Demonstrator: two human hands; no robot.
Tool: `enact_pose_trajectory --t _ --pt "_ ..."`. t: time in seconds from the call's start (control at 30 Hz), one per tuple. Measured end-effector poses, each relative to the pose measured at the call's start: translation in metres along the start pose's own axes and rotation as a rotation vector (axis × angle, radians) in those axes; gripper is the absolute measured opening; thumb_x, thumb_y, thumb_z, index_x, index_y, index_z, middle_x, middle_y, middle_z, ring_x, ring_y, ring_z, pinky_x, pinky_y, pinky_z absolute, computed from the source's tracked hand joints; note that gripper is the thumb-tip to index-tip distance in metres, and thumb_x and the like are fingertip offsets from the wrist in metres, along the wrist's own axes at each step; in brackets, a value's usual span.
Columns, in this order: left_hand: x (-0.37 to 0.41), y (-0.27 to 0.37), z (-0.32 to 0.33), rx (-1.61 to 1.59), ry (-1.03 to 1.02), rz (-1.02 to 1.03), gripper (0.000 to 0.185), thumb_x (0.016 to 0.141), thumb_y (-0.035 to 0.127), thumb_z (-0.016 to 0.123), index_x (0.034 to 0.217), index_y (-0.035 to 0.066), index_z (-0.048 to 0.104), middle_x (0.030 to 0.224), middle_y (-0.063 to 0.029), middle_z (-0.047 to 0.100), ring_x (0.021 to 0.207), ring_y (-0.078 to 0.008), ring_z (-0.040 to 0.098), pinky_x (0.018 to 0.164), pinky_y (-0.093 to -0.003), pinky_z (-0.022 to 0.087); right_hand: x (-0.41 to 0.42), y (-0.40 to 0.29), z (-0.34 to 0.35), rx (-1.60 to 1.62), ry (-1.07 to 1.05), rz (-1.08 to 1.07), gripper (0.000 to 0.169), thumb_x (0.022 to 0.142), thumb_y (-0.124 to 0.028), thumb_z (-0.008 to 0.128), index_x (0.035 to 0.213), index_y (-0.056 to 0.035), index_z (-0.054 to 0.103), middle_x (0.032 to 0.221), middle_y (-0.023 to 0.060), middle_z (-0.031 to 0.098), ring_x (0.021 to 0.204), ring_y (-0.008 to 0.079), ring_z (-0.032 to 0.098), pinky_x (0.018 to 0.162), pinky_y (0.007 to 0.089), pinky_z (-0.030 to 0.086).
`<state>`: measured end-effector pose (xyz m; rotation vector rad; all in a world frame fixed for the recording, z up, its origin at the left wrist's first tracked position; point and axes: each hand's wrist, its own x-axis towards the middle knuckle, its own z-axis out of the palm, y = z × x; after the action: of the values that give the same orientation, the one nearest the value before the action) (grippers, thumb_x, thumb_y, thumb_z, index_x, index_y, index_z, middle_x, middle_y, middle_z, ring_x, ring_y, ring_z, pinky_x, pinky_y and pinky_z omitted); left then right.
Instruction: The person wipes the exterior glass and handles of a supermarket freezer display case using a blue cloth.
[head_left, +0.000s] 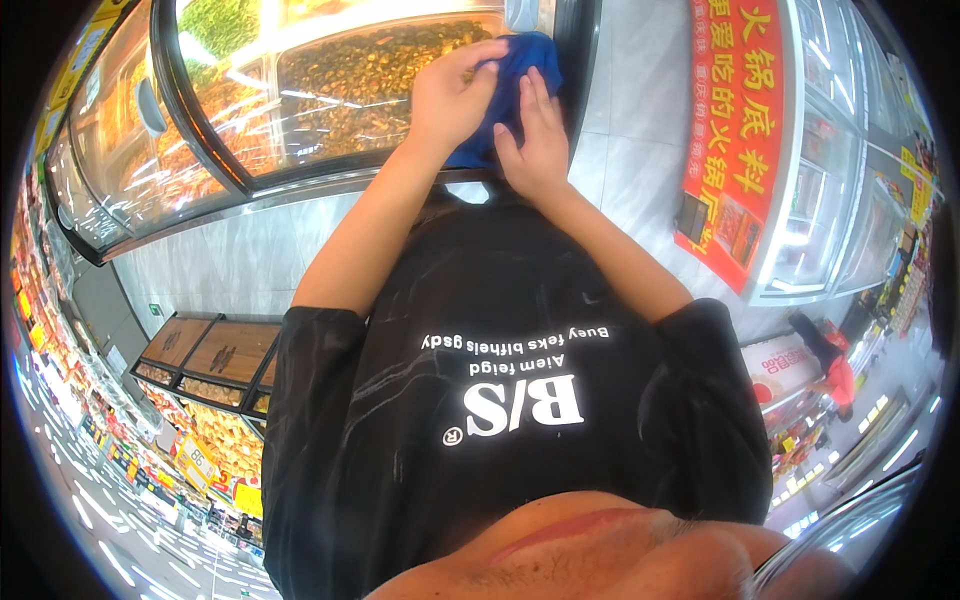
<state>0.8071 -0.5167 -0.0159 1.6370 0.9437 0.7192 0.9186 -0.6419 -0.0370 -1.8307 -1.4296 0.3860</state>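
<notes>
A bunched blue cloth (541, 56) lies over the near right corner of a glass-covered food case (330, 161). My left hand (450, 94) is at the cloth's left edge, its thumb and fingertips pinching the fabric. Lower on the right side, my right hand (536, 142) rests flat on the cloth with the thumb held apart from the fingers. Under the glass, a clear tray (375, 82) is full of small brown food pieces. What the cloth covers is hidden.
A dark frame bar (247, 180) borders the glass panel. A pale handle (150, 107) is on the left panel. To the right stands a freezer (810, 210) with a red printed banner (739, 142). Wooden-fronted bins (229, 351) stand behind left. A person in red (838, 367) is farther off.
</notes>
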Motion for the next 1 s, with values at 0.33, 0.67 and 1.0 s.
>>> enact_pose_trajectory --t 0.33,0.67,1.0 --pt "-0.039 -0.058 -0.050 -0.049 -0.121 -0.457 0.020 0.098 0.015 0.060 0.094 0.002 0.074 0.085 -0.0044 0.077 0.065 -0.0099 0.066 0.064 -0.0265 0.054 0.106 0.008 0.006 -0.149 0.239 -0.118 0.069 0.101 -0.043 0.055 0.149 0.0052 0.043 0.156 0.0284 0.043 0.135 0.0453 0.050 0.109 0.0502 0.043" --pt "-0.040 -0.082 -0.061 -0.174 -0.305 -0.382 0.018 0.102 0.014 0.065 0.103 -0.001 0.075 0.091 -0.0045 0.077 0.069 -0.0091 0.068 0.064 -0.0257 0.055 0.102 0.004 0.009 -0.146 0.199 -0.082 0.075 0.101 -0.042 0.057 0.153 0.0066 0.036 0.157 0.0309 0.039 0.138 0.0472 0.048 0.112 0.0468 0.043" --pt "-0.039 -0.076 -0.064 0.043 -0.363 -0.282 0.020 0.098 0.018 0.072 0.089 0.000 0.073 0.075 -0.0031 0.072 0.067 -0.0090 0.069 0.064 -0.0262 0.054 0.183 0.000 -0.010 -0.159 0.214 -0.118 0.068 0.103 -0.038 0.054 0.153 0.0055 0.037 0.152 0.0303 0.046 0.135 0.0478 0.050 0.113 0.0494 0.041"
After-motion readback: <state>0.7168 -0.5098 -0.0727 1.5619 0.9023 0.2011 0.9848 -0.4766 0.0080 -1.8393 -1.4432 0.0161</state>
